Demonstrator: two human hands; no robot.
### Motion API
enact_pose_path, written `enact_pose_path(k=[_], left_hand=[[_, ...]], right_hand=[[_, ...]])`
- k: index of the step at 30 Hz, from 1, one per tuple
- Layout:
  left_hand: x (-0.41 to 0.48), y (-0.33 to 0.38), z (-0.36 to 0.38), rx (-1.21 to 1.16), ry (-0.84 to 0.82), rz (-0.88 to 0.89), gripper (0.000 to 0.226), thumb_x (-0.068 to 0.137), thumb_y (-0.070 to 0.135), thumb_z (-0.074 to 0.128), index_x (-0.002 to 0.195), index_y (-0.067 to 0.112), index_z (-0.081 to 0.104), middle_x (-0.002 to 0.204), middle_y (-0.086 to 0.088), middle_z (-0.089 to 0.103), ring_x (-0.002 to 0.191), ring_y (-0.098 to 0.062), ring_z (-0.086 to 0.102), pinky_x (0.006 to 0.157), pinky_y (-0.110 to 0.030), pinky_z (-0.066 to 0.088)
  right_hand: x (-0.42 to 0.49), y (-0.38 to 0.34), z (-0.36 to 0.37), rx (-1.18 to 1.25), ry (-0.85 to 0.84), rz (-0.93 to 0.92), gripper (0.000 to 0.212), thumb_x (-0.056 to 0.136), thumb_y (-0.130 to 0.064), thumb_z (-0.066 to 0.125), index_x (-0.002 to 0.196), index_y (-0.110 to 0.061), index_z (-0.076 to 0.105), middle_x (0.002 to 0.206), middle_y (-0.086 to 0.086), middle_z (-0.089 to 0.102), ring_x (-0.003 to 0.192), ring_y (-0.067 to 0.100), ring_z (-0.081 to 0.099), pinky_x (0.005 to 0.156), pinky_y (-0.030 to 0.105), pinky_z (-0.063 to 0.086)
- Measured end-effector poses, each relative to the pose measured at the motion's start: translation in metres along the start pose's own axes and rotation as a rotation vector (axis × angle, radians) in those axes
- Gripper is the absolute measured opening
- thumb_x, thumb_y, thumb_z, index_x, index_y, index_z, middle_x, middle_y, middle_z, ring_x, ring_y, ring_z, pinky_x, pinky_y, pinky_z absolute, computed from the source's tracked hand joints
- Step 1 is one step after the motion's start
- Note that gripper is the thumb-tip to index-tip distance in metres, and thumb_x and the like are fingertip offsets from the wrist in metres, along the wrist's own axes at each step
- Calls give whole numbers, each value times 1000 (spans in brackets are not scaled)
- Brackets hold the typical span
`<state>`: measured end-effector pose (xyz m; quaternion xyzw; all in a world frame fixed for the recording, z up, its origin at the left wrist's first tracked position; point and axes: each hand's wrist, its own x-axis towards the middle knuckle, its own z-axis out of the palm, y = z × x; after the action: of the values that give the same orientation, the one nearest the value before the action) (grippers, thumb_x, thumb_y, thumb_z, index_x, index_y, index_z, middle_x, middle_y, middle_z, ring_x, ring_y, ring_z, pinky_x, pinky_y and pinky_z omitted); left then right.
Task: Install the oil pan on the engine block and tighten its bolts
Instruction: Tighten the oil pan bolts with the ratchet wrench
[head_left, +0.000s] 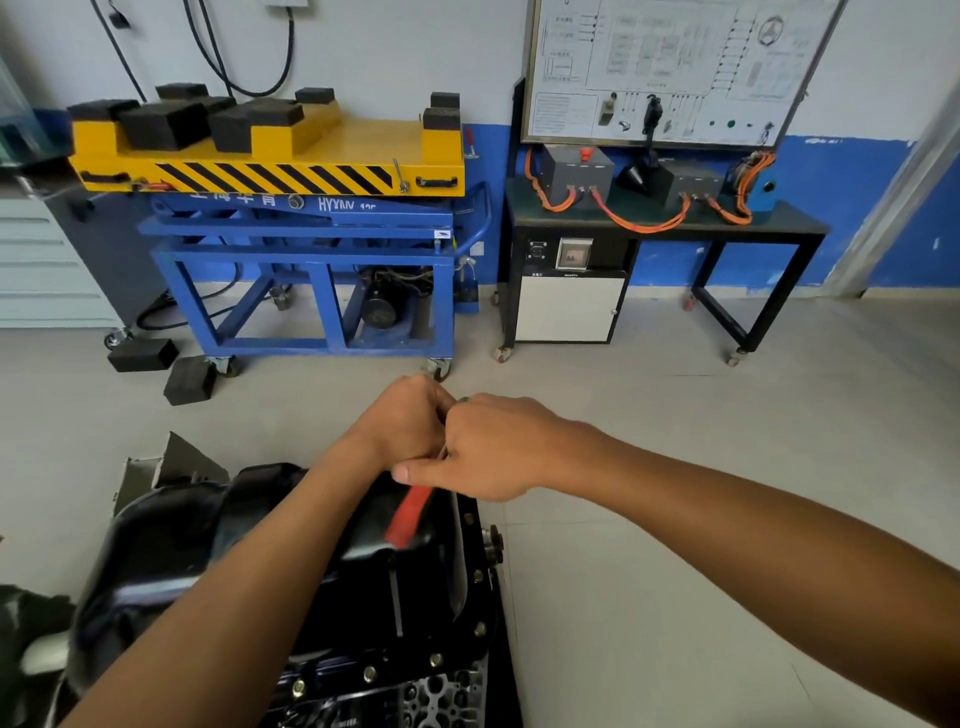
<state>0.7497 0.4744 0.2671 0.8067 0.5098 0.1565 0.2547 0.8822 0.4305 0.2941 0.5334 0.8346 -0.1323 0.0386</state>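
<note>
Down left, pan (171, 540): black, sitting on the engine (447, 696), under both forearms.
Left hand (410, 415): curled round the tool's upper shaft.
Tool (410, 512): red handle slanting down over the pan.
Right hand (498, 447): clenched on the same tool, thumb out, touching the left.
Bolts (479, 576): seated along the pan's right flange.
</note>
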Motion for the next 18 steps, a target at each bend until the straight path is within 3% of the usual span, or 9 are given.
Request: enact_pose_path(k=[3,6,9,11,15,18], left_hand=[[1,-1,1,-14,-9,3,45,68,-11,59,51,30,62,46,20,58,47,4,56,49,-8,39],[3,-4,4,-49,-26,-18,39,69,-7,66,51,28,65,57,7,69,50,0,55,52,-13,42],[6,-6,5,-97,-47,-35,34,74,2,78,53,27,67,51,12,65,48,2,52,53,-11,41],[8,-7,7,-96,-48,-36,33,77,10,82,54,29,67,51,15,63,50,4,55,54,-11,40],[10,-6,9,-64,-39,-38,29,80,18,83,58,30,68,59,12,68,58,0,61,61,-17,44],[11,-6,10,-61,-37,-48,25,80,20,84,62,29,70,61,10,70,60,-3,65,62,-18,46]], right_hand=[[1,3,0,52,-59,60,75,79,-83,46,55,-15,65,49,-1,66,46,9,63,51,25,41],[-2,10,-12,108,-120,61,61,80,-70,62,58,-14,67,52,-3,67,49,7,63,53,22,44],[-10,20,-31,95,-196,39,46,80,-53,75,70,-8,74,55,-2,69,45,4,59,40,12,40],[-14,29,-41,-46,-232,33,37,81,-45,78,80,-8,76,58,-1,70,42,2,55,38,10,39],[-9,51,-48,-283,12,104,15,81,-19,75,96,-15,76,86,8,71,69,19,68,65,32,58],[7,63,-48,-283,169,80,14,84,-6,66,92,-15,73,90,9,67,82,30,65,67,37,55]])
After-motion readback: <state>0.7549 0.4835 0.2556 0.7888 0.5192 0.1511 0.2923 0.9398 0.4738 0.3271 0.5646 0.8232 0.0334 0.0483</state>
